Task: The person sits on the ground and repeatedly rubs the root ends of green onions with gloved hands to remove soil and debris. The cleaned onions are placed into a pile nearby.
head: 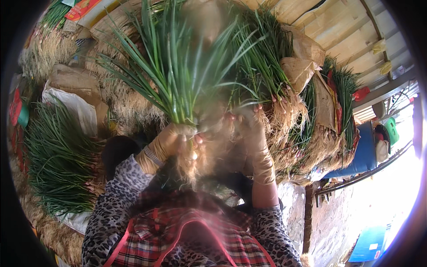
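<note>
My left hand (168,140), in a tan glove, is closed around a bunch of green onions (178,100). Long green leaves fan upward from it, while pale bulbs and tangled roots (190,163) hang below the grip. My right hand (252,125), gloved in the same tan, reaches forward to the right of the bunch. It is at the root ends of more green onions (267,73) piled in front of me. A hazy smear across the middle of the view blurs its fingers, so what they hold is hidden.
To my left, a thick pile of green onions (63,160) lies on a white sack (75,218). Brown paper sheets (300,71) stand among the stacked onions at right. Beyond them are a blue barrel (362,150) and a metal rail (363,172). Wooden boards (340,26) line the far right.
</note>
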Demonstrator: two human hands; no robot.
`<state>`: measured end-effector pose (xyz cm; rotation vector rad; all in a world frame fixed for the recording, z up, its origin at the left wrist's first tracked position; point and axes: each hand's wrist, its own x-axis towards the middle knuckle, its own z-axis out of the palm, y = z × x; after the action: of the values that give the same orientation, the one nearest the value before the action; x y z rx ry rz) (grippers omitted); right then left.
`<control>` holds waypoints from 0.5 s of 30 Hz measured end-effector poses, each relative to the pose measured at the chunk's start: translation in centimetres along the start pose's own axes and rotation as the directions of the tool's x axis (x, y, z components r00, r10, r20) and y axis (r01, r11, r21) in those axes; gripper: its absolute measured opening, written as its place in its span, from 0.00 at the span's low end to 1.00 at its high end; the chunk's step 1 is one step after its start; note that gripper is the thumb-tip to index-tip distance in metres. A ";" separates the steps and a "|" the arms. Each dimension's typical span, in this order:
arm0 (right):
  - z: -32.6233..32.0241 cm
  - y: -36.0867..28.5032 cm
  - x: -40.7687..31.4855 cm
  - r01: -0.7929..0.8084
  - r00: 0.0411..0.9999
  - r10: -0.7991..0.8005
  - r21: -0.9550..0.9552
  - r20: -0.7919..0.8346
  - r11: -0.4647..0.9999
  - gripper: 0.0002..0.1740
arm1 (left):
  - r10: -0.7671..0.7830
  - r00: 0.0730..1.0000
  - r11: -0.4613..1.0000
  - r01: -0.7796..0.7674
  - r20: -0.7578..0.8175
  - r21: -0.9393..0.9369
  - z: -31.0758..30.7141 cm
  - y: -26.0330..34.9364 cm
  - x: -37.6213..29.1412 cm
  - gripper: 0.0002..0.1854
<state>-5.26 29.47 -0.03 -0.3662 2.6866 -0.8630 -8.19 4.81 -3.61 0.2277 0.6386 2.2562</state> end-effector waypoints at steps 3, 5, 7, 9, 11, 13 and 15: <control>2.0 0.5 2.8 -0.146 0.988 0.153 0.166 -0.026 0.975 0.28 | -0.086 0.996 0.994 0.085 0.026 0.063 0.5 0.0 0.8 0.22; 3.3 -0.3 5.3 -0.096 0.993 0.107 0.186 -0.053 0.978 0.30 | -0.084 0.994 0.994 0.088 -0.068 0.058 0.9 0.8 -0.8 0.22; 2.5 -2.3 5.2 0.054 0.980 -0.060 -0.035 -0.189 0.998 0.29 | -0.041 0.999 0.999 0.041 -0.001 0.028 0.5 0.7 -0.8 0.19; 1.3 -2.6 5.1 -0.006 0.970 -0.074 -0.333 -0.229 0.943 0.22 | -0.034 0.996 0.999 0.037 -0.079 0.035 1.1 1.0 -1.0 0.14; -0.3 0.4 5.7 -0.170 0.929 0.112 -0.140 -0.353 0.975 0.13 | -0.055 0.995 0.993 0.063 0.079 -0.101 0.5 0.7 -1.0 0.12; -1.7 2.2 4.6 0.089 0.787 0.235 0.483 -0.570 0.871 0.11 | -0.027 0.989 0.982 0.053 0.143 -0.181 0.6 1.0 -1.1 0.12; -1.9 1.2 2.2 0.046 0.724 -0.232 -0.290 -0.650 0.956 0.10 | -0.063 0.998 0.993 0.066 0.032 -0.095 -0.9 1.0 -1.1 0.11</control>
<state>-8.19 30.71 0.30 -0.3651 3.5244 -0.8019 -8.40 3.10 -3.85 0.1892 0.5139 2.2110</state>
